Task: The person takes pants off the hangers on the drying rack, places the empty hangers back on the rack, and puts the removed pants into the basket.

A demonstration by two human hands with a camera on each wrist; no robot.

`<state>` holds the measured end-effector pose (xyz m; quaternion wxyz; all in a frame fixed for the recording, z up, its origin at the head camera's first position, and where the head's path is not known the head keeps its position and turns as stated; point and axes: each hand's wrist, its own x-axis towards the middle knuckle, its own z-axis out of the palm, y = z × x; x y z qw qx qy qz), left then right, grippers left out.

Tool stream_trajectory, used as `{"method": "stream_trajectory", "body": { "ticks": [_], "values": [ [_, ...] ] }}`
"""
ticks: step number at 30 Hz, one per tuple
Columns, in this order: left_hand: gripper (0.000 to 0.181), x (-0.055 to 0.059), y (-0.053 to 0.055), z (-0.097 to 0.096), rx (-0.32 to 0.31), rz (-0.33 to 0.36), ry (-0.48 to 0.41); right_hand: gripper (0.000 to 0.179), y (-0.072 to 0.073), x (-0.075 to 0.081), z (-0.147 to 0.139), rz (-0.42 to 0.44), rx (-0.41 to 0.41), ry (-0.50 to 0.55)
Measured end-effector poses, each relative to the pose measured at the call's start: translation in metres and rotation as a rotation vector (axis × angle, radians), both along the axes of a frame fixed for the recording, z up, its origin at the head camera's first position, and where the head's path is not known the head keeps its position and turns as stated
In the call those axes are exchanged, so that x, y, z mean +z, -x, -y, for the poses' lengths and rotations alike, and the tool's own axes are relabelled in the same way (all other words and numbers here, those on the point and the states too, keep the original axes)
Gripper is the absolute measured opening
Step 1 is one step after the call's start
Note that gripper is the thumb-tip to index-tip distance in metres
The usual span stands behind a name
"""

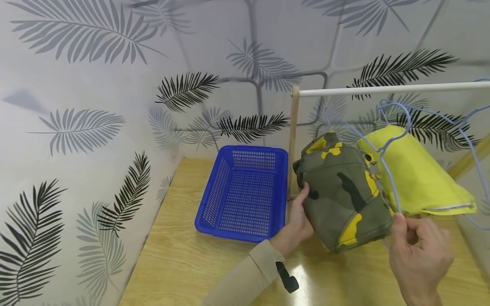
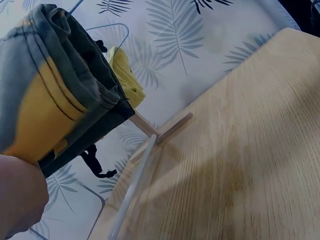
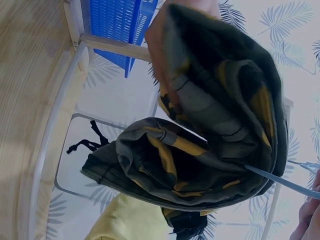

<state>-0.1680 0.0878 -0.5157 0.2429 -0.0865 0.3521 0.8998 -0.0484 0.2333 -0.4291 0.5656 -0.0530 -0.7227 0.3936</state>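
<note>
My left hand (image 1: 296, 221) grips the near left side of folded camouflage trousers (image 1: 344, 187), thumb on top and fingers underneath. They are grey-green with yellow and black patches. With my right hand (image 1: 421, 250) I pinch the lower right part of a blue wire hanger (image 1: 389, 176), beside the trousers' right edge. In the right wrist view, the hanger's wire (image 3: 285, 182) runs into the fold of the trousers (image 3: 195, 145). Black cords (image 3: 90, 142) dangle from the cloth. A folded yellow garment (image 1: 417, 170) hangs just behind, on the rack.
A blue plastic basket (image 1: 245, 204) sits on the wooden table (image 1: 168, 255), left of the rack. The rack has a white rail (image 1: 363, 90) and a wooden upright (image 1: 294, 136). Another blue hanger (image 1: 472, 151) is at the right. A leaf-patterned wall (image 1: 115, 106) stands behind.
</note>
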Motion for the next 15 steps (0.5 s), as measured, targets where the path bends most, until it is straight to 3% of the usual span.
{"method": "stream_trajectory", "body": {
  "ticks": [8,15],
  "values": [
    [0.069,0.006,-0.003,0.005,-0.102,-0.014,-0.016,0.045,-0.002,0.005,0.002,-0.016,0.011,0.002],
    [0.046,0.012,-0.005,0.006,-0.144,0.001,-0.011,0.045,-0.002,0.005,0.001,-0.017,0.02,-0.009]
  ]
}}
